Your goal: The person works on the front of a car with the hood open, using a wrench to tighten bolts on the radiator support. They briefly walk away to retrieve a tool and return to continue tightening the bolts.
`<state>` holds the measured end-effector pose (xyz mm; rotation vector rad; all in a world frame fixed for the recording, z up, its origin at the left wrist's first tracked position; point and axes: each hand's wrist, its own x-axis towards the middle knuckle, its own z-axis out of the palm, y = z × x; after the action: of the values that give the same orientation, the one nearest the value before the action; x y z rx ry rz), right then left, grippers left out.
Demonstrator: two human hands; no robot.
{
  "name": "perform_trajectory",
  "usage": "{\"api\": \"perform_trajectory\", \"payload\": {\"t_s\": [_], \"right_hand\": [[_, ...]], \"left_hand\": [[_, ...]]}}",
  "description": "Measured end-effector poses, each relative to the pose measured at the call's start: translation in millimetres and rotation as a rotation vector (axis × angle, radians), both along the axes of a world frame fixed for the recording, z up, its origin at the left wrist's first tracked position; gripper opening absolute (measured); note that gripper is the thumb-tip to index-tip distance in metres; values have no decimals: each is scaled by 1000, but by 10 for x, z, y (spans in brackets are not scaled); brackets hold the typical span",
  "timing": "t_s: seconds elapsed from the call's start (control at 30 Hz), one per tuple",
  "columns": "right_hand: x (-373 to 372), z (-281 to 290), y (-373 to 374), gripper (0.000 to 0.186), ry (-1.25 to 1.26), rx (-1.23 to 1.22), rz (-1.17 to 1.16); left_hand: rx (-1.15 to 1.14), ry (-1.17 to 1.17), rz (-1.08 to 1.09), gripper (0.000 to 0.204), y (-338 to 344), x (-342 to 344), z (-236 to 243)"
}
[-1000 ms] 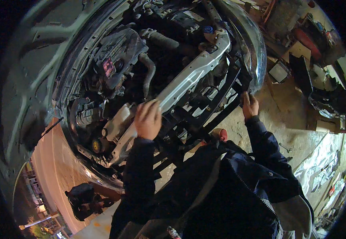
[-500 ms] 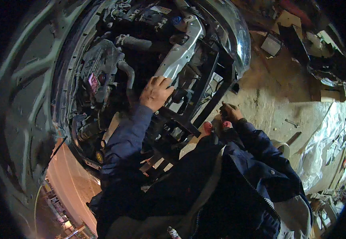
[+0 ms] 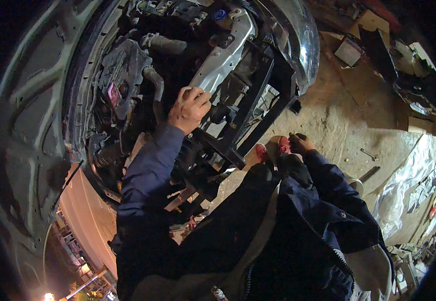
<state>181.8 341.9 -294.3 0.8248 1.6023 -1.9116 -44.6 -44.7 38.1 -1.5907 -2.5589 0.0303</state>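
My left hand (image 3: 190,110) is closed over the silver crossbeam (image 3: 226,54) at the front of an open car engine bay. Black metal framework (image 3: 253,103) hangs beside and below that beam, near the fingers. My right hand (image 3: 302,144) is low beside my right leg, away from the car, its fingers curled; I cannot make out what, if anything, is in them. A blue cap (image 3: 219,15) and a grey hose (image 3: 155,83) are among the engine parts.
The raised hood (image 3: 30,140) fills the left side. My red shoes (image 3: 284,145) stand on concrete floor (image 3: 338,135). At right lie dark body parts (image 3: 388,60), cardboard (image 3: 420,125), plastic sheeting (image 3: 401,190) and a wrench (image 3: 370,155). A lit road shows beyond the car.
My right hand has left the black framework and dropped down beside my leg. My left hand stays on the crossbeam, higher in the picture. The view has shifted, showing more floor.
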Motion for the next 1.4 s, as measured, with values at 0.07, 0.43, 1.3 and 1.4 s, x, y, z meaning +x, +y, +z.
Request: {"api": "perform_trajectory", "payload": {"t_s": [0.07,0.43,1.3,1.4], "right_hand": [[62,-154,126,32,-8,33,36],[234,545,427,23,144,61,-136],[281,2755,-4706,24,1141,840,587],[271,2652,-4775,26,1074,861,548]], "left_hand": [[-18,-12,-23,16,3,-17,-12],[311,37,416,40,-346,547,434],[1239,-1416,523,56,-2835,2714,-1132],[1291,-1402,584,51,-2845,2682,-1401]]}}
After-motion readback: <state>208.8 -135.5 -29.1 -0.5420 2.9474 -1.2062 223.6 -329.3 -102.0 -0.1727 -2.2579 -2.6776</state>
